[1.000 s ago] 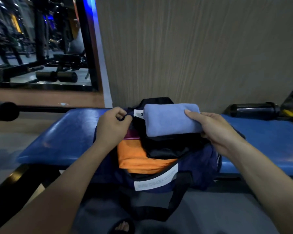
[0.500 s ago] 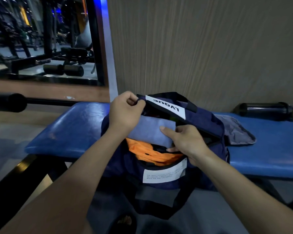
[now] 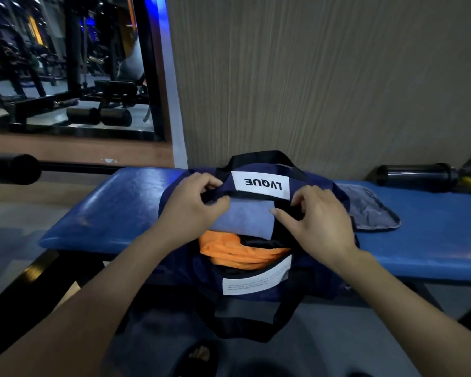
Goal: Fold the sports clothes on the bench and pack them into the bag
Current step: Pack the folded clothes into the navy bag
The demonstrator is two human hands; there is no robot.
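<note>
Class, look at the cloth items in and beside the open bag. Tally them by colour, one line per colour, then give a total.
Light blue folded cloth, in bag: 1
Orange garment, in bag: 1
Black garment, in bag: 1
Grey cloth, on bench beside bag: 1
Total: 4

Behind, a wood-grain wall (image 3: pixel 324 77). At left, a mirror (image 3: pixel 65 63) with gym machines and a blue light strip (image 3: pixel 154 12). At right, a black bottle (image 3: pixel 413 174) on its side. Below, a sandalled foot (image 3: pixel 200 355) on the floor.
</note>
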